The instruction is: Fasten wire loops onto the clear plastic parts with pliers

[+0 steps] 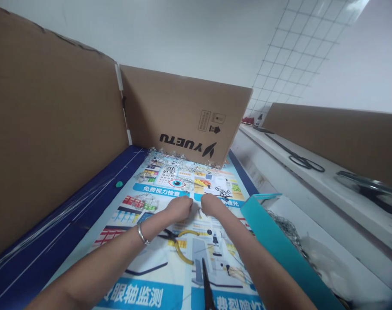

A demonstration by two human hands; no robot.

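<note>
My left hand (180, 208), with a metal bangle (142, 234) on its wrist, is closed in a fist over the printed sheet (183, 275). Just to its right, a small gap away, my right hand (210, 205) is closed as well. Whatever the fingers of either hand pinch is hidden or too small to name. Below my left hand lies a pair of pliers (179, 244) with yellow handles, its jaws next to my left wrist. A dark, pointed tool (207, 286) lies at the front, between my forearms.
Clear wiry pieces (170, 158) lie along the sheet's far end, and small dark rings (224, 190) beyond my right hand. Cardboard walls (183, 107) stand behind and at left. At right are a teal box (273, 245) holding metal chain and plastic, and a ledge with a black cable (299, 159).
</note>
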